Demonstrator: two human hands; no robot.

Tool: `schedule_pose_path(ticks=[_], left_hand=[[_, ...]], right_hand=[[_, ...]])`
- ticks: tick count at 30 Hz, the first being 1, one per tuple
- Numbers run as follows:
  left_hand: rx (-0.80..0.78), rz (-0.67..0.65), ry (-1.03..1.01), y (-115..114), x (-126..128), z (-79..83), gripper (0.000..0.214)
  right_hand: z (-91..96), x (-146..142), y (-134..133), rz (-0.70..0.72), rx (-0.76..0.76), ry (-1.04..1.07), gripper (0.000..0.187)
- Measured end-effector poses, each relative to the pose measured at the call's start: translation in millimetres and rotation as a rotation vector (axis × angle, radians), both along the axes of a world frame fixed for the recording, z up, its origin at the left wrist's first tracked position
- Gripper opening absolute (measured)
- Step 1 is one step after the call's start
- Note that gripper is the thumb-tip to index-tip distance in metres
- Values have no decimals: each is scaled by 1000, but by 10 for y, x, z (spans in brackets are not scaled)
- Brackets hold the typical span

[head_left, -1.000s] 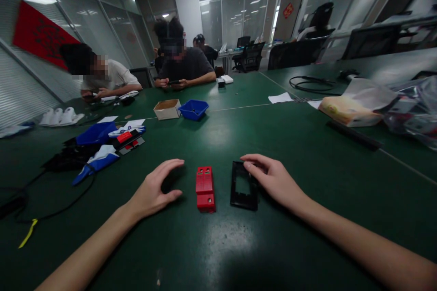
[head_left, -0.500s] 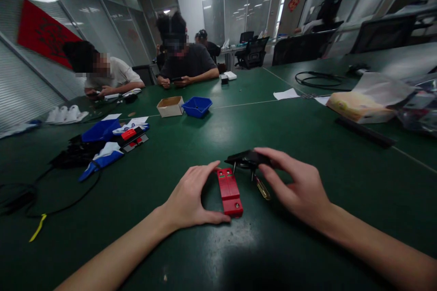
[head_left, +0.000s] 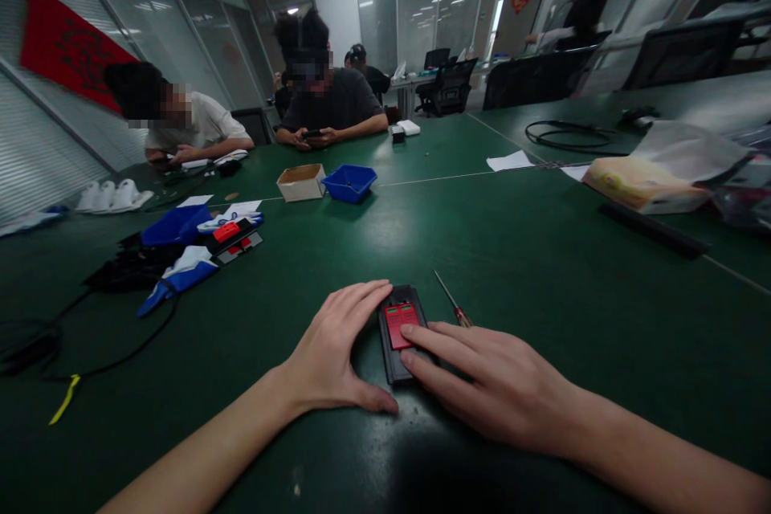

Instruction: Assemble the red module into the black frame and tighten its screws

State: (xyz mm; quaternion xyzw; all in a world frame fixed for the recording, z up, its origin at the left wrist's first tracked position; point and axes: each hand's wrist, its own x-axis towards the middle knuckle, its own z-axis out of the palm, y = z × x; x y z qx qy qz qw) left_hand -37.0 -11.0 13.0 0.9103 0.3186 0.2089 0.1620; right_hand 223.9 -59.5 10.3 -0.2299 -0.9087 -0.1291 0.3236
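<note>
A red block (head_left: 398,321) lies on the green table (head_left: 542,273) with a black frame (head_left: 391,361) set over it, so red shows through the frame's window. My left hand (head_left: 334,357) cups the left side of the pair, thumb along the near edge. My right hand (head_left: 494,381) lies flat, fingertips pressing on top of the frame and block. A small screwdriver (head_left: 453,301) with a red handle lies just to the right of the frame.
Blue, white and red parts with black cables (head_left: 181,253) lie at the left. A cardboard box (head_left: 301,181) and a blue tray (head_left: 350,181) sit further back. Two seated people work at the far edge. Bags (head_left: 656,177) lie at the right.
My right hand lifted the black frame and set it down over the red block. My left hand moved in against the block. The screwdriver, earlier under the frame, now lies uncovered.
</note>
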Motion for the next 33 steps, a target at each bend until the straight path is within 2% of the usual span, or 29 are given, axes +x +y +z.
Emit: schedule_pose_path(ticks=[8,18,23,25,30,33], left_hand=[[7,25,-20,-71,64,32,101],[-109,108,-12,-124,131,135,99],[-179,134,-53,-110,143,151,99],[-192,145,-64,-121,150,151,100],[-171,165,-68,-165,170,154,100],[-151,159,-58,-181,175,148,99]], right_hand=[[-71,52,4,0,-47,-2,31],[-8,69,40,5,-62,7,30],[-49,70,56,22,-84,30,34],[-81,78,62,30,-138,48,38],[-117,95,68,28,-385,176,42],[-95,93,65,31,-447,245,46]])
